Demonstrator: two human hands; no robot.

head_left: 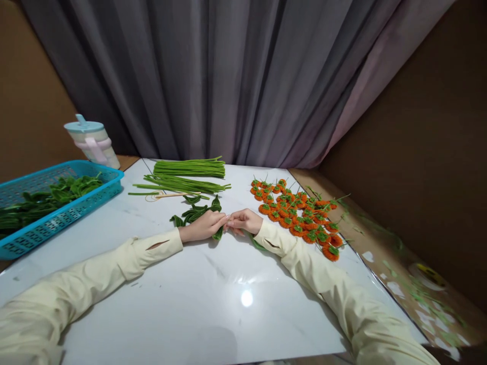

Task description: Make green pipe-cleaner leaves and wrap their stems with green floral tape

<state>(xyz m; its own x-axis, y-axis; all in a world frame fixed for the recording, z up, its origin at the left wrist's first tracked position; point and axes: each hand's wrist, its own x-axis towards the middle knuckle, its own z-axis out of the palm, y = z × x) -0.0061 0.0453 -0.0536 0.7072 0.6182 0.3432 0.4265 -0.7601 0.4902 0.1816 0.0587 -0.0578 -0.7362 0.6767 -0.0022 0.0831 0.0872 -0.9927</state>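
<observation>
My left hand (201, 226) and my right hand (245, 221) meet fingertip to fingertip on the white table (213, 284), both in cream sleeves. Their fingers are pressed together around a green pipe-cleaner leaf piece (218, 233) that pokes out below them. Just behind the hands lies a small heap of bent green leaf pieces (196, 210). To the right of my right hand is a spread of several orange pipe-cleaner flowers with green centres (300, 215).
Bundles of straight green stems (190, 168) lie at the table's far side, looser ones (178, 185) in front. A blue basket (57, 213) with green pieces stands left, a lidded cup (93, 142) behind it. Grey curtain at the back.
</observation>
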